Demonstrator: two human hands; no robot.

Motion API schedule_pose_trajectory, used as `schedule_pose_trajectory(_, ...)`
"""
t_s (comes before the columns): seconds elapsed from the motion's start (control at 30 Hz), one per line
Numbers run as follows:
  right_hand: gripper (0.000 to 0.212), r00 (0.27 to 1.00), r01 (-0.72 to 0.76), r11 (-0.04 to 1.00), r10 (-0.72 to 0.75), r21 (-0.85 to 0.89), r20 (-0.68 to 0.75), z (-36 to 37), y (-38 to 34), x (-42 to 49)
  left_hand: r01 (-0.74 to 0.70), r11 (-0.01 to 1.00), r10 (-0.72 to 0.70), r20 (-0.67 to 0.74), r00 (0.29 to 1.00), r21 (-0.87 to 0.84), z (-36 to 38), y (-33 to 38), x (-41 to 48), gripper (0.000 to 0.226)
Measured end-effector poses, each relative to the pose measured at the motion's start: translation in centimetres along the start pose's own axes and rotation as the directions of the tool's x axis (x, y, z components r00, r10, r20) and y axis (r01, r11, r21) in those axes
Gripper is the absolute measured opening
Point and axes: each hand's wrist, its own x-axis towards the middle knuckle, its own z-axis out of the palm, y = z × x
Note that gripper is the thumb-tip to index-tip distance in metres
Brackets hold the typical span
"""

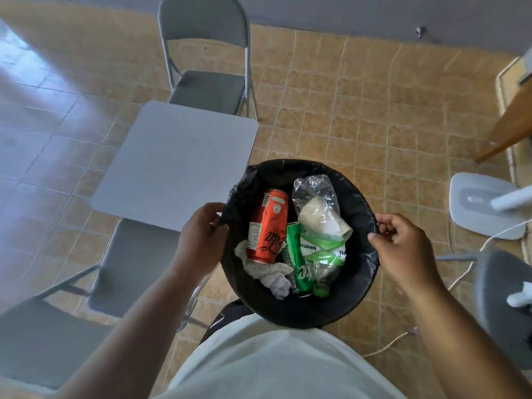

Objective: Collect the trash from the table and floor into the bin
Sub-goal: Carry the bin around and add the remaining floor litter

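A round bin [357,289] lined with a black bag sits right below me, held between both hands. My left hand [201,237] grips the liner at the left rim. My right hand [403,243] pinches the rim on the right side. Inside lie an orange drink can [266,226], a green can [296,260], a clear plastic bag [316,205], a green-and-white wrapper [325,249], crumpled white paper [273,277] and a green cap [321,290]. The grey square table [172,162] stands to the left of the bin, bare on top.
Grey folding chairs stand behind the table [207,53], at its near side [135,266] and at lower left [37,341]. A white fan base [483,205] with a white cable [460,280] lies on the tiled floor at right. A grey seat [503,306] holds something white.
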Motion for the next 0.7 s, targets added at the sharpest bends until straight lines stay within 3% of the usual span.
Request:
schedule_pose_trajectory(0.4, 0.032, 0.991, -0.137, 0.990, 0.137, -0.040, -0.010, 5.3, -0.5, 7.7, 0.063, 0.996, -0.070, 0.124, 0.990, 0.056, 1.1, -0.6, 10.6, 0.035)
schedule_pose_trajectory(0.7, 0.033, 0.972, -0.210, 0.977, 0.211, -0.025, 0.098, 11.6, 6.5, 14.5, 0.159, 0.972, -0.179, 0.108, 0.978, 0.173, 7.9, -6.0, 15.7, 0.044)
